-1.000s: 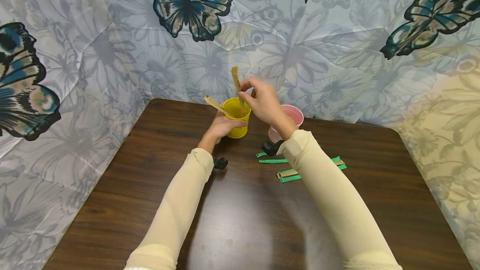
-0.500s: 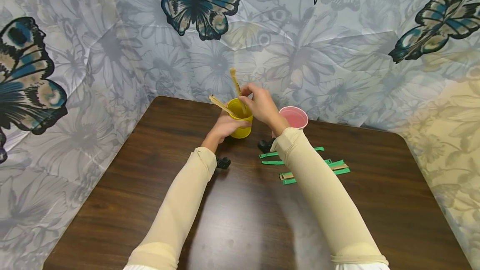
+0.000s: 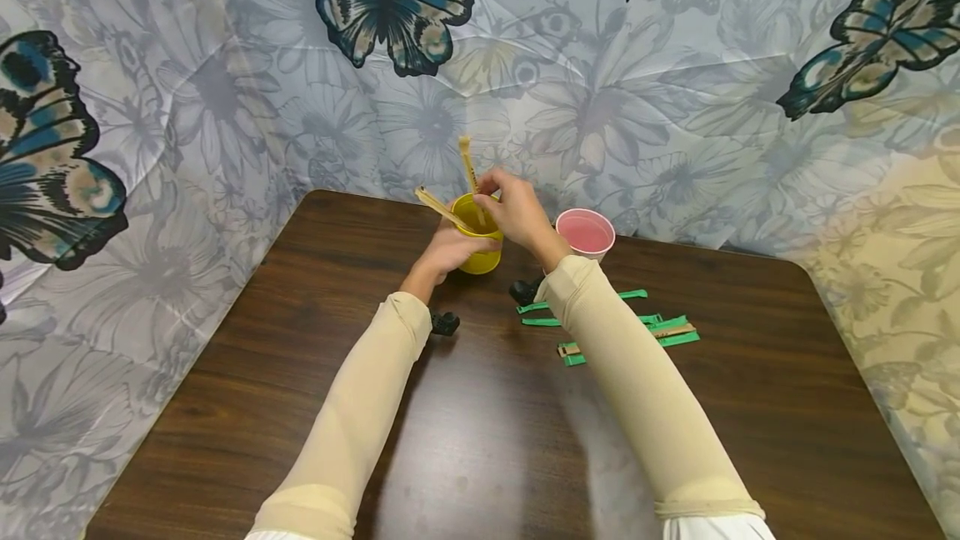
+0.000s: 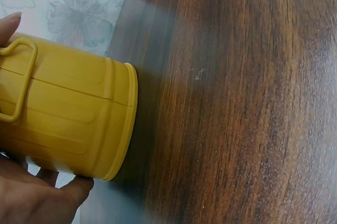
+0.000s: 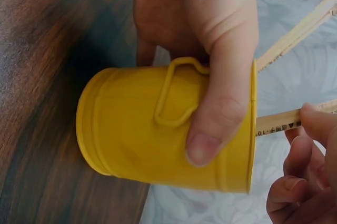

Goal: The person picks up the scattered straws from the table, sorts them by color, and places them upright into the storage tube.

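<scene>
- closest, two cream sleeves (image 3: 352, 415) reach out over the brown wood counter (image 3: 480, 457), with white cloth at their ends near the person.
- next come some thin green strips (image 3: 633, 294) on the counter, partly hidden under the right arm. a flat tan strip (image 3: 570, 350) lies with them.
- a small black thing (image 3: 446, 323) sits by the left wrist, and another black thing (image 3: 525, 291) sits by the right one.
- the left hand (image 3: 457, 250) has its fingers wrapped round the yellow cup (image 3: 478, 263). its thumb lies across the side, over part of a little loop handle (image 5: 162, 95).
- the yellow cup is at the far part of the counter, with its mouth up. i cannot tell if its bottom touches the wood.
- a pale stick (image 3: 435, 204) leans out of the cup on the left.
- the right hand (image 3: 513, 208) is over the cup's right side. its fingers pinch a stick with black letters (image 3: 468, 161), which stands up with its low end inside the cup.
- the pink cup (image 3: 585, 232) is near, to the right, partly behind the right wrist.
- farthest back hangs a gray flower cloth (image 3: 615, 107) with big blue butterflies (image 3: 384, 7).
</scene>
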